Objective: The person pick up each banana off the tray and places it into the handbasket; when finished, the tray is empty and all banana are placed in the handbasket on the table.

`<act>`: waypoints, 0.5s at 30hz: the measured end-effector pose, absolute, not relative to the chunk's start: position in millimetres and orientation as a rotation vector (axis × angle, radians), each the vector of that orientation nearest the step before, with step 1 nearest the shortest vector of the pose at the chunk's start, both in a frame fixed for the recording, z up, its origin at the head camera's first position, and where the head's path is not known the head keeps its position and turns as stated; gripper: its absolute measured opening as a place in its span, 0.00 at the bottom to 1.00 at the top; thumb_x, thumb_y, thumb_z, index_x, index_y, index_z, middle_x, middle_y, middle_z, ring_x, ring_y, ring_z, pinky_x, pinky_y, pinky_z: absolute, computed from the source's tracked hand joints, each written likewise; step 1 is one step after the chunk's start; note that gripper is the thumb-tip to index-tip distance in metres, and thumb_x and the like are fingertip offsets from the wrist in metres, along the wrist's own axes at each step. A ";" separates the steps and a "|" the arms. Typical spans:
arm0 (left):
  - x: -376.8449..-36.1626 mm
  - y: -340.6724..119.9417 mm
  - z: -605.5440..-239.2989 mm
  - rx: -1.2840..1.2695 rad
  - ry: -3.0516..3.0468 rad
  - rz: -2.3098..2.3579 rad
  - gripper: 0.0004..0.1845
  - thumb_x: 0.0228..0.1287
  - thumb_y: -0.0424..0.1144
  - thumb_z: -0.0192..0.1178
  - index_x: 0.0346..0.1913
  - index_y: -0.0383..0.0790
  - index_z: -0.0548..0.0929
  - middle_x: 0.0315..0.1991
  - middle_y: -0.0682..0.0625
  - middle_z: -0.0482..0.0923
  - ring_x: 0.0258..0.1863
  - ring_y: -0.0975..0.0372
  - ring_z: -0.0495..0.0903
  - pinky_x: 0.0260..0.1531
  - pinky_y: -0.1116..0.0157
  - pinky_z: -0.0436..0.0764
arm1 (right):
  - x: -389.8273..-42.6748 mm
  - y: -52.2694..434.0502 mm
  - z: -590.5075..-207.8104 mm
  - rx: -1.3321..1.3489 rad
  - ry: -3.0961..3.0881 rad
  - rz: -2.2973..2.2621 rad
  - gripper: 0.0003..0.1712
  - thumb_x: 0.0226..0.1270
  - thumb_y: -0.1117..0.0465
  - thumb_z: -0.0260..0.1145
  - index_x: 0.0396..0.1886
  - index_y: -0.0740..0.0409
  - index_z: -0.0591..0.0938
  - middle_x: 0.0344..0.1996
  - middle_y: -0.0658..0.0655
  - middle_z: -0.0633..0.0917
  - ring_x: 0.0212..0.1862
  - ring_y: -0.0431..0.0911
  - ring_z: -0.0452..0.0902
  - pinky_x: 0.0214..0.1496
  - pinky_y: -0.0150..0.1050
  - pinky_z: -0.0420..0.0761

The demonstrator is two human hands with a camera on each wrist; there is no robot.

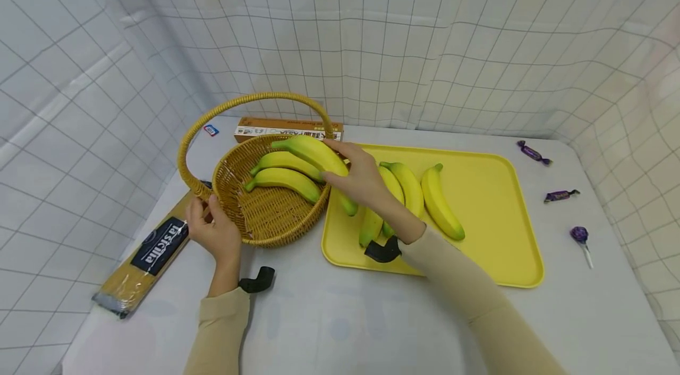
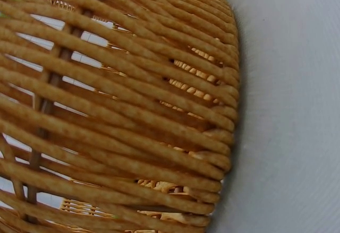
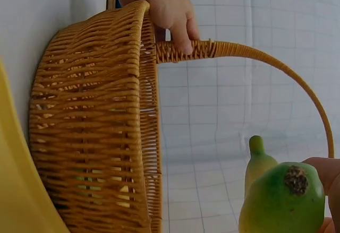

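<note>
A wicker basket with a tall hoop handle stands on the white table, with two yellow bananas lying inside. My right hand grips a third banana over the basket's right rim; its green tip fills the lower right of the right wrist view. My left hand holds the basket where the handle meets the rim, fingers curled over it. The left wrist view shows only the basket's woven wall. More bananas lie on a yellow tray beside the basket.
A spaghetti packet lies at the table's left edge. A long cardboard box sits behind the basket. Two wrapped candies and a purple lollipop lie at the right. A gridded white curtain surrounds the table.
</note>
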State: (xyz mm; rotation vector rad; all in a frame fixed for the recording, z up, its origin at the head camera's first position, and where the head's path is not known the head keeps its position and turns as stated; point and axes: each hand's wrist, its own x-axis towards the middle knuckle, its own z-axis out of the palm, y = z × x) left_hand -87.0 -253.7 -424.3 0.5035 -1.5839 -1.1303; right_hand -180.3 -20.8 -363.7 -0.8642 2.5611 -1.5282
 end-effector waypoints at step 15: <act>-87.2 -254.1 -422.9 0.492 -1.582 -1.131 0.12 0.69 0.29 0.54 0.38 0.17 0.77 0.35 0.64 0.69 0.37 0.76 0.69 0.39 0.76 0.70 | -193.0 -106.7 -380.6 -1.027 2.511 -1.371 0.35 0.65 0.58 0.67 0.71 0.54 0.69 0.65 0.57 0.76 0.50 0.46 0.76 0.44 0.34 0.74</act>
